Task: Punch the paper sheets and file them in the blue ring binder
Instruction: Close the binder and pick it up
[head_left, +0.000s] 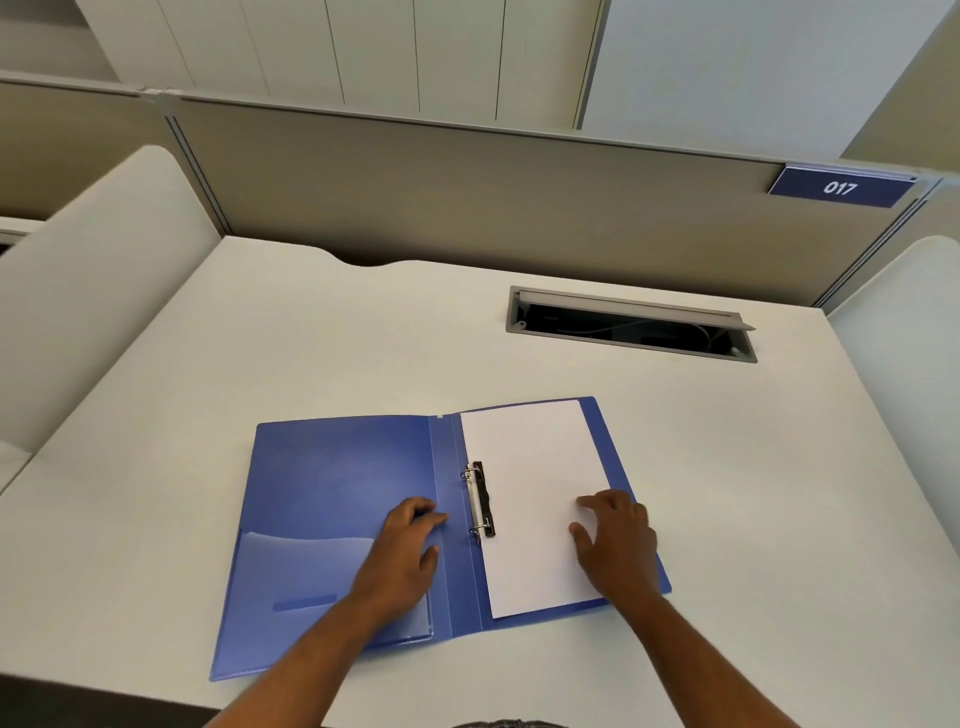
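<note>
The blue ring binder (332, 483) lies open and flat on the white desk. White paper sheets (535, 467) rest on its right half, threaded on the metal ring mechanism (479, 501) by the spine. My left hand (410, 545) lies flat on the inside of the left cover, fingertips close to the spine. My right hand (618, 540) presses down on the lower right part of the sheets with fingers spread. Neither hand holds anything. No hole punch is in view.
The white desk (753, 493) has a grey cable slot (631, 325) with its lid up at the back right. A grey partition (467, 187) with a blue sign reading 017 (840, 187) closes the far side. White side panels stand left and right.
</note>
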